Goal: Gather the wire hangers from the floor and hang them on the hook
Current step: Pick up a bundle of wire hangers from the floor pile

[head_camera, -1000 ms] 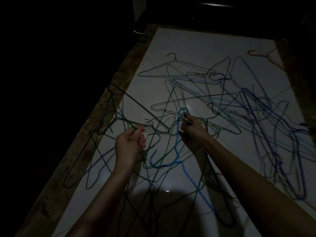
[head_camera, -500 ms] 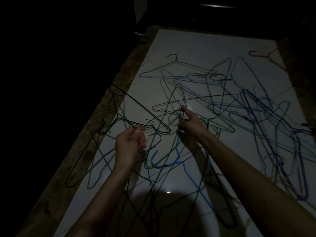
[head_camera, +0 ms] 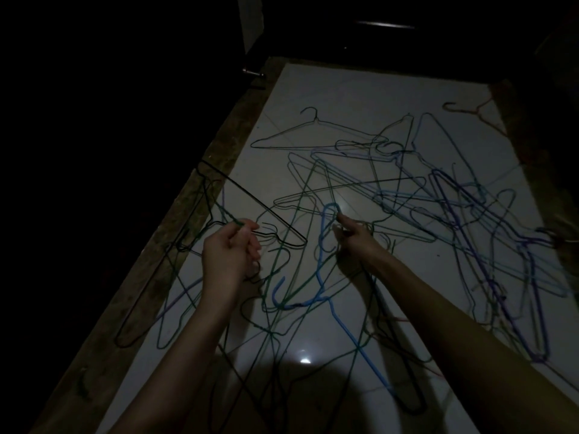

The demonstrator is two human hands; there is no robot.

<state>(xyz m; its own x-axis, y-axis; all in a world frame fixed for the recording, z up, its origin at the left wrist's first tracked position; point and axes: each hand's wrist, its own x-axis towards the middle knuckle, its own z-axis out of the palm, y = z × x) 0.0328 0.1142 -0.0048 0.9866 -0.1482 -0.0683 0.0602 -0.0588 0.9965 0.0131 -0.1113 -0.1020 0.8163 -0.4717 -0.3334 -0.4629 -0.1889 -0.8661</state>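
White floor [head_camera: 360, 98] | blue hanger [head_camera: 322, 245] pinched, right hand [head_camera: 354, 236] fingers [head_camera: 341, 219]

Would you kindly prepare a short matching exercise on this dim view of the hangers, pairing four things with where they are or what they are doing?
Things:
1. left hand
2. right hand
3. bright blue hanger
4. reddish hanger

States:
a. lies apart from the tangle, at the far right corner of the white floor
b. grips a bundle of dark wire hangers
c. pinches the loop of the blue wire
d. runs between the two forearms

Pairs: 1-b, 2-c, 3-d, 4-a
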